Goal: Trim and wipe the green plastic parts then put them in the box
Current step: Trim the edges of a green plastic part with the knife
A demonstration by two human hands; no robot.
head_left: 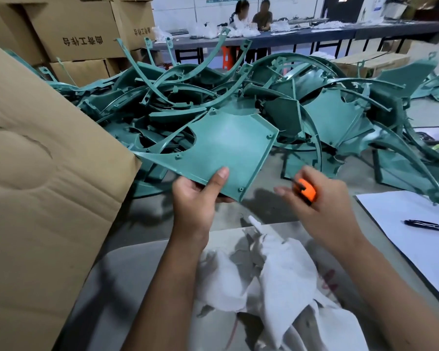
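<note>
Green plastic part pinched by left hand, orange knife gripped in right hand, white cloth lying below

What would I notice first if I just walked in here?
Probably the big tangled heap of green plastic parts spread across the middle. Right in front of it, the left hand holds up one flat green part by its bottom edge, while the right hand grips a bright orange cutter. A tall brown cardboard box fills the left side.
</note>
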